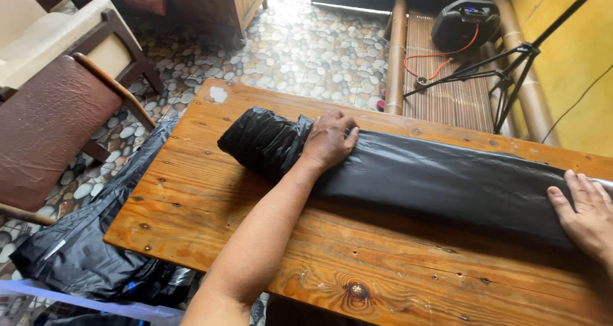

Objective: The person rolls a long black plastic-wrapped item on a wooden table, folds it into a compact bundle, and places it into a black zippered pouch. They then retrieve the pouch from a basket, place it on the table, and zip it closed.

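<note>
Pebble-patterned floor (306, 45) beneath everything, with wooden table (268, 236) on it, brown chair (51, 121) off its left end and a heap of black plastic (83, 249) slumped below that same end. Long black plastic sheet (434, 179) stretched flat along the table top, bunched into a crumpled roll (262, 141) at its left end. Left hand (329, 141) pressed palm-down, fingers spread, where roll met sheet; right hand (587, 214) laid flat and open on the sheet's far right end, well apart, neither clamped around anything.
</note>
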